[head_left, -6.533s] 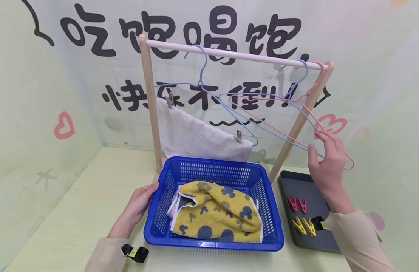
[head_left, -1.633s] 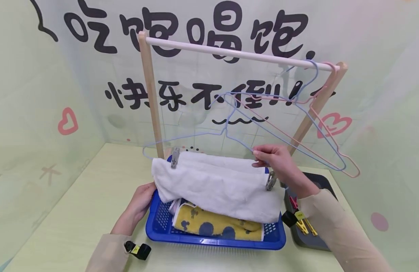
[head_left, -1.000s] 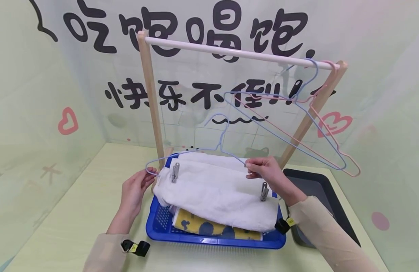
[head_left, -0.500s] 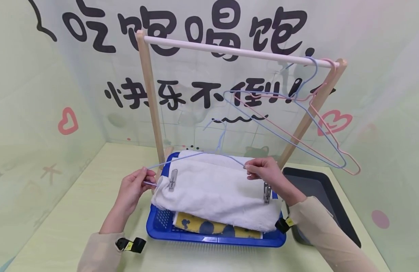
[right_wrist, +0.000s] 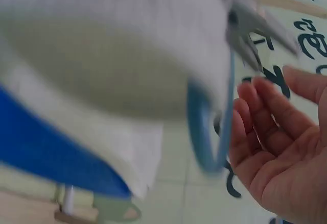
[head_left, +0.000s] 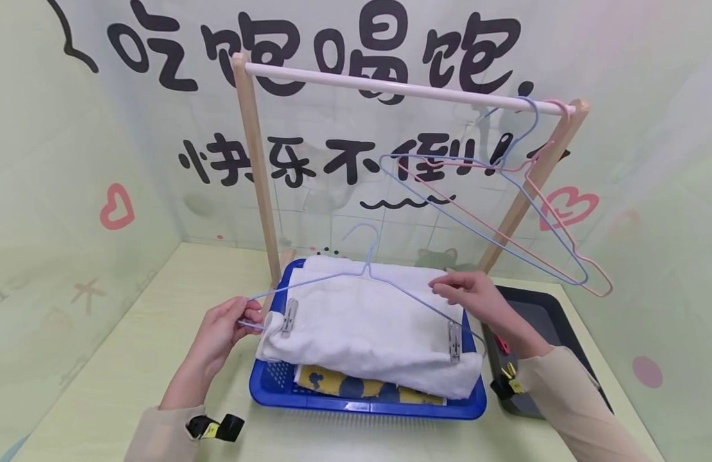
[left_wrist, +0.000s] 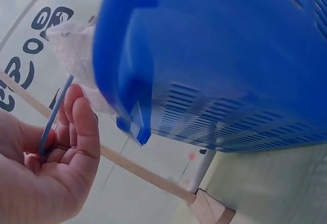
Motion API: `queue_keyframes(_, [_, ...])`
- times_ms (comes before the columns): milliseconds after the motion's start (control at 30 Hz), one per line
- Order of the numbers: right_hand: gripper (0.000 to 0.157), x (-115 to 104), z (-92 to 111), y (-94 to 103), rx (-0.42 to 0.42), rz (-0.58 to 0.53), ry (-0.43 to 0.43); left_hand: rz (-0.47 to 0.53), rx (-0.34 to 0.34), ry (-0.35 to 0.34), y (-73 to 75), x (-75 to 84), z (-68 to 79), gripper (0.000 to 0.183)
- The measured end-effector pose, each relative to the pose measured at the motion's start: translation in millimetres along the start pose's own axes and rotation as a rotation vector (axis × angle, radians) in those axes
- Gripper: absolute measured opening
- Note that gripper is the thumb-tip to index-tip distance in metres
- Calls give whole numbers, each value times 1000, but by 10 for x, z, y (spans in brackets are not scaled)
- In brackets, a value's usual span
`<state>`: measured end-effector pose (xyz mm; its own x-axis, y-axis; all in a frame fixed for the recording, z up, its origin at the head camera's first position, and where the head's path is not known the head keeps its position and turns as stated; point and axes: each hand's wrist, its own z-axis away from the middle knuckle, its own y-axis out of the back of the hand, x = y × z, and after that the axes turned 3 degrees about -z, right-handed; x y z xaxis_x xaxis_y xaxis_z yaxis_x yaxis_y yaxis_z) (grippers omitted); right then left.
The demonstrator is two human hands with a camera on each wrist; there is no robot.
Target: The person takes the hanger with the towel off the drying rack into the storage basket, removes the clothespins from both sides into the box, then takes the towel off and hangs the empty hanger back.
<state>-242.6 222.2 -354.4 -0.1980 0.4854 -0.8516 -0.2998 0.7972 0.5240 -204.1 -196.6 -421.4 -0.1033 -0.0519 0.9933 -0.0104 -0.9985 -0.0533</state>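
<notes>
A light-blue wire hanger [head_left: 368,264] lies tilted over the blue basket [head_left: 367,409], its hook pointing up and back. From it hangs a white towel [head_left: 361,327], held by two metal clips [head_left: 289,317]. My left hand [head_left: 219,327] pinches the hanger's left end; the left wrist view shows the wire between thumb and fingers. My right hand [head_left: 468,295] is off the hanger, just above its right arm, fingers loosely bent with nothing in them. In the right wrist view that hand stands apart from the hanger's end. A yellow patterned cloth [head_left: 364,386] shows beneath the towel.
A rack with wooden posts [head_left: 253,147] and a white bar [head_left: 390,85] stands behind the basket. A second blue hanger [head_left: 537,119] and a pink hanger [head_left: 598,265] hang at its right end. A dark tray [head_left: 540,308] with a red clothespin [head_left: 502,344] lies right, partly behind the right arm.
The hanger with the towel has come off the bar and down over the basket. My left hand left the basket rim and took the hanger's end; my right hand has just let go.
</notes>
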Motion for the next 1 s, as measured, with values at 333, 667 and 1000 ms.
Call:
queue_keyframes(333, [18,58,337,263,-192,182,157,30,31,25,-25,27,15,34])
queue_keyframes(667, [19,97,414,223,-266,187,162,51,104,58,-63,13,19,35])
queue_keyframes(1000, [10,79,350,168,-172,225,140,94,122,35,-92,-21,7,33])
